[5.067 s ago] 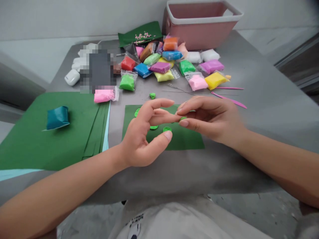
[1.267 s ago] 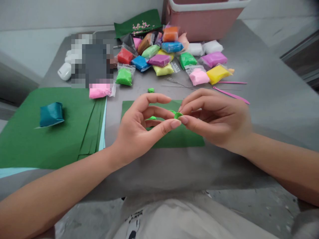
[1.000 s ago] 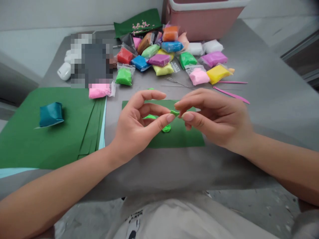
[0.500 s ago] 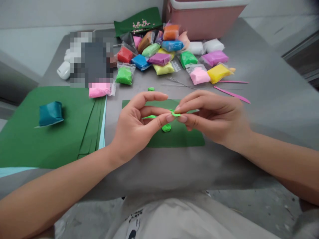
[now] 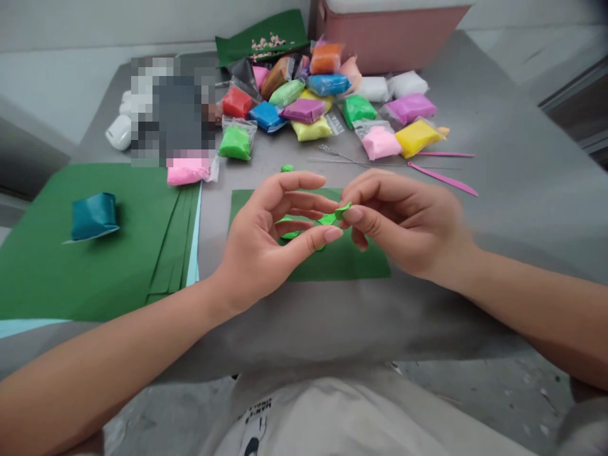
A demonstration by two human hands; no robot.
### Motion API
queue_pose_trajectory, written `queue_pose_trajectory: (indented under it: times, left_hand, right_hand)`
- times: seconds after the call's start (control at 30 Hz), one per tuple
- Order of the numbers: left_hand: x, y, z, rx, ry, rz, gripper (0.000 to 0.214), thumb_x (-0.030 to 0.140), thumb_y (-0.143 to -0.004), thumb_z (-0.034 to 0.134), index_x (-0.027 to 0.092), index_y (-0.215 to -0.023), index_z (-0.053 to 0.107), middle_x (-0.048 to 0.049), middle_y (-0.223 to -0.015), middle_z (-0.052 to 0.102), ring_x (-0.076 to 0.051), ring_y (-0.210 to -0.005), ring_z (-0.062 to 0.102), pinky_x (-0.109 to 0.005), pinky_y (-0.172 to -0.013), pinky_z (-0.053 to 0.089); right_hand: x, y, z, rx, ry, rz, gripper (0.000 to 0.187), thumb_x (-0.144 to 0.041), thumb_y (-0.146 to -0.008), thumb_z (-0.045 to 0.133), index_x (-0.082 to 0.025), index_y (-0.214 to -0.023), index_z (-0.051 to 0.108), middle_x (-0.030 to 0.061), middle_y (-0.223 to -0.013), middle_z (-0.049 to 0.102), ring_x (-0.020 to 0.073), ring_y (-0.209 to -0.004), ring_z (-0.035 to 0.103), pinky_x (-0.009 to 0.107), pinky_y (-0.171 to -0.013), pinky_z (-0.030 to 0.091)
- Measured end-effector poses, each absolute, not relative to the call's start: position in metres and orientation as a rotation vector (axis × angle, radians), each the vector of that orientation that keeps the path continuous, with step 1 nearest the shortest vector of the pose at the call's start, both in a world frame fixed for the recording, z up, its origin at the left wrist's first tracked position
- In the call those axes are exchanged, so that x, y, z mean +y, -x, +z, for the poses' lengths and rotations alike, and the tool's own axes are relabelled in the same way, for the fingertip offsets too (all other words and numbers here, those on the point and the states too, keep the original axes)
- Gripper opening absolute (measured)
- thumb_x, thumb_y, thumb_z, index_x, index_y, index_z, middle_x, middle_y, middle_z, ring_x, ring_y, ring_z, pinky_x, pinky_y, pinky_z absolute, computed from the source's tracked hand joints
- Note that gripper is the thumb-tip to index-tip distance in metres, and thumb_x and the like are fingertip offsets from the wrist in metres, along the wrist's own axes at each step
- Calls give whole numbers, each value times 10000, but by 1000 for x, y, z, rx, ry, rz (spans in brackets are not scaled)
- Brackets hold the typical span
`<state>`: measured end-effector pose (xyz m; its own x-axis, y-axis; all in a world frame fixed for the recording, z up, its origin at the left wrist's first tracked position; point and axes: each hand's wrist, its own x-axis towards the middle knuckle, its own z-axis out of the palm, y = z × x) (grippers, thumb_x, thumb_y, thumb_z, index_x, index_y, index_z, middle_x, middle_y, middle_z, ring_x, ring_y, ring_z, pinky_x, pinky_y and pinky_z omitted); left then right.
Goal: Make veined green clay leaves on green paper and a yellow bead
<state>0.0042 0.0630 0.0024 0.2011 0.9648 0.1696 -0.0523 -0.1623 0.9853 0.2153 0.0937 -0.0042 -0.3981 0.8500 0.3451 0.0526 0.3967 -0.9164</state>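
Both hands close, right hand [image 5: 408,221] pinching green clay piece [image 5: 342,210], left hand [image 5: 266,247] fingers [image 5: 297,182] apart.

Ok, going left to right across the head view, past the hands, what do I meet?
Teal pack → pink pack → left hand → green clay piece → right hand, which pinches that piece.

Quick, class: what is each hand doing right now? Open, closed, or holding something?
Left hand: open, spread beside the green clay.
Right hand: closed, pinching the green clay between thumb and forefinger.
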Motion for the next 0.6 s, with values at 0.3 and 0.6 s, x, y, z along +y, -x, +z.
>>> queue_pose_trajectory:
  times: [0.3,0.6]
  left_hand:
    - [65,-5,3,1026,-1418,1286,546,520,-814,975,256,-1181,669,6,-945,814,-231,-941,858,-271,-712,704]
    - [65,-3,2,1099,-1322,1272,556,486,-824,969,258,-1202,630,12,-887,812,-206,-839,837,-266,-647,670]
  right_hand:
    - [90,-213,4,-1729,866,1068,291,-509,-838,943,-256,-756,825,24,-815,765,148,-675,685,252,-458,506]
    - [86,-212,10,-1629,1078,1159,378,-586,-813,924,-232,-938,882,31,-827,782,108,-541,566,276,-462,508]
